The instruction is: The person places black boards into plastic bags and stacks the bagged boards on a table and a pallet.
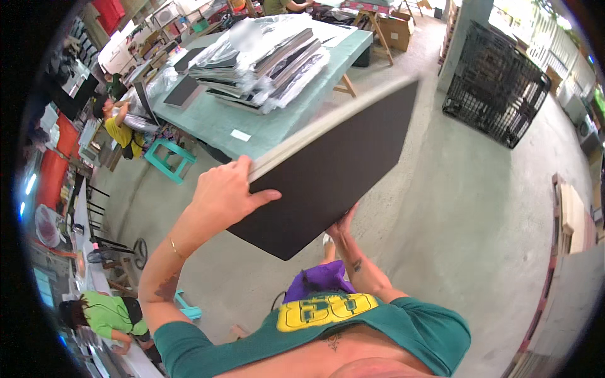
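I hold a stack of large flat boards (328, 173), black on the underside with a pale edge, tilted in front of my chest. My left hand (224, 195) grips the stack's near left edge, thumb underneath on the black face. My right hand (343, 225) supports the stack from below at its lower corner, mostly hidden by the boards. Beyond the stack stands a pale green table (220, 123) carrying a pile of similar boards wrapped in clear plastic (265, 60).
A black wire crate (495, 85) stands at the upper right on the concrete floor. A teal stool (169, 159) sits by the table's left side. Seated people work at the left, one in yellow (116, 129), one in green (107, 314). Wooden pallets (570, 217) lie at the right.
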`<action>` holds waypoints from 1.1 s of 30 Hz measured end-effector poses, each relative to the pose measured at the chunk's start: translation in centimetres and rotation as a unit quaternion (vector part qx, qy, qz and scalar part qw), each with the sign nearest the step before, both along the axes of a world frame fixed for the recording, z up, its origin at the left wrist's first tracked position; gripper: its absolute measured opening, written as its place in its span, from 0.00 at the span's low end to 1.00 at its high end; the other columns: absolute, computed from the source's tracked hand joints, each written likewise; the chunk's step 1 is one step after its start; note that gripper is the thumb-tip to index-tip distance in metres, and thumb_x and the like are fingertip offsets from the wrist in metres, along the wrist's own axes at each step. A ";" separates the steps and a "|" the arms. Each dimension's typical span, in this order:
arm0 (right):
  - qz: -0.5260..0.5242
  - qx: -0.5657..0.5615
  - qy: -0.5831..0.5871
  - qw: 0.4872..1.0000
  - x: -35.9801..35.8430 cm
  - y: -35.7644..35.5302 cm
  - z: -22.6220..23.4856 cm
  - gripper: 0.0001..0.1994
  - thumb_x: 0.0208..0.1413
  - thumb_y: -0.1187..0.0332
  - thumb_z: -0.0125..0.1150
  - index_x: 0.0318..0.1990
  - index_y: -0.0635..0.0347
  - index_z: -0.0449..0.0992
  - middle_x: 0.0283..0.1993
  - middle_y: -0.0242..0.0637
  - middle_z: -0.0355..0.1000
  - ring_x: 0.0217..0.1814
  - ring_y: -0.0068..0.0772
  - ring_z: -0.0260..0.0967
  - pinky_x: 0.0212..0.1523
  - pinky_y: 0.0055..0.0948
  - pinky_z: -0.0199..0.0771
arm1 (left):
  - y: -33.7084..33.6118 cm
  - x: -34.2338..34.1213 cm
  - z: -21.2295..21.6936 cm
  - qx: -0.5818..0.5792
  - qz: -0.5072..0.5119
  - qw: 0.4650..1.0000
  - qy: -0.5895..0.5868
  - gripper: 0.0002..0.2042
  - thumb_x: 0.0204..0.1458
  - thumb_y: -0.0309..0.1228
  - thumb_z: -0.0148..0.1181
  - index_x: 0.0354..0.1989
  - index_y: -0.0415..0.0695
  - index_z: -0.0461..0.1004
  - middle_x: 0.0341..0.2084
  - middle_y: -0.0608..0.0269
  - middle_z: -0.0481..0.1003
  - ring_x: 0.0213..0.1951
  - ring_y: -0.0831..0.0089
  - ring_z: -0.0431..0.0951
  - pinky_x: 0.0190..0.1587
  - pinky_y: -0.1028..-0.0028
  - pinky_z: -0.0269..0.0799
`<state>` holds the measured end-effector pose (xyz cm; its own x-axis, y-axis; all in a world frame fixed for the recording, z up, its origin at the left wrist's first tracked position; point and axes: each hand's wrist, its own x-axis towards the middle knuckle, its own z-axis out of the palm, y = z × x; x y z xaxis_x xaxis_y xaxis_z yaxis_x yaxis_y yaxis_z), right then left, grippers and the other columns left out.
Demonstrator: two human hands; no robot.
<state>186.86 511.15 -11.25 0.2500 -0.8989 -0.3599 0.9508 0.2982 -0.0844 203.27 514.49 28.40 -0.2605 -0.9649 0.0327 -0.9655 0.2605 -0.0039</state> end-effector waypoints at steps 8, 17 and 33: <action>-0.145 -0.108 -0.017 0.983 -10.8 -21.0 0.6 0.44 0.45 0.29 0.44 0.64 0.51 0.56 0.65 0.39 0.54 0.65 0.47 0.52 0.63 0.52 0.52 | -23.5 -11.7 -1.7 -0.008 -0.166 0.986 0.012 0.30 0.43 0.56 0.60 0.32 0.35 0.68 0.24 0.51 0.72 0.27 0.53 0.76 0.30 0.63 0.72; -0.076 0.005 -0.116 0.990 -30.4 -50.1 -1.4 0.38 0.48 0.38 0.51 0.61 0.53 0.61 0.64 0.36 0.57 0.65 0.42 0.53 0.65 0.44 0.51 | -50.1 -25.8 -2.2 -0.068 -0.179 0.981 0.027 0.32 0.41 0.58 0.60 0.36 0.36 0.68 0.24 0.54 0.72 0.26 0.57 0.76 0.28 0.65 0.72; -0.034 -0.130 -0.245 0.960 -51.9 -110.0 4.9 0.29 0.51 0.52 0.54 0.58 0.58 0.63 0.62 0.40 0.60 0.64 0.42 0.54 0.65 0.46 0.50 | -101.6 -46.7 0.1 -0.154 -0.120 0.981 0.023 0.30 0.42 0.54 0.61 0.36 0.35 0.67 0.25 0.53 0.72 0.29 0.59 0.77 0.28 0.67 0.73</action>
